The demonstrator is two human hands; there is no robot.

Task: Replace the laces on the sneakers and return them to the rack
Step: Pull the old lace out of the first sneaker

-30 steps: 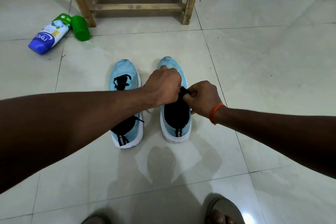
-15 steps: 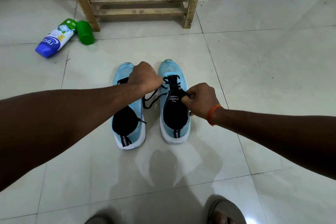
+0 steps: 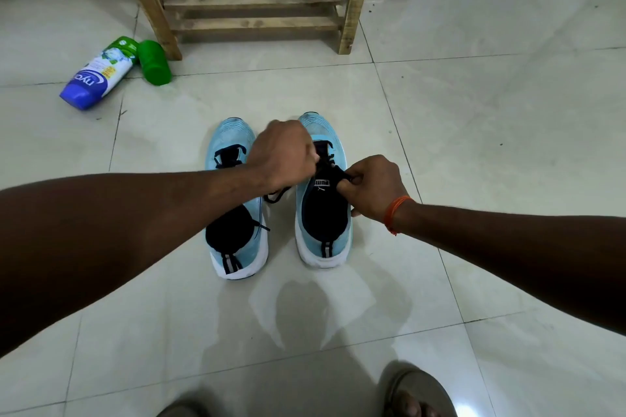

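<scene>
Two light-blue sneakers with black openings stand side by side on the tiled floor, toes pointing away from me. The left sneaker (image 3: 233, 240) has a black lace across its front. Over the right sneaker (image 3: 323, 234), my left hand (image 3: 283, 154) is closed on its black lace (image 3: 276, 196), a loop of which hangs between the shoes. My right hand (image 3: 371, 186) pinches the black tongue and lace at the sneaker's right side. The wooden rack (image 3: 254, 3) stands against the wall beyond the shoes.
A blue and white bottle (image 3: 96, 74) lies on the floor left of the rack, with a green cap (image 3: 154, 63) beside it. My sandalled feet (image 3: 411, 396) show at the bottom edge. Open tile floor lies to the right.
My left hand swung out left, drawing the lace through, and has come back over the right sneaker's front. My right hand stayed on the tongue. The view has tilted up slightly.
</scene>
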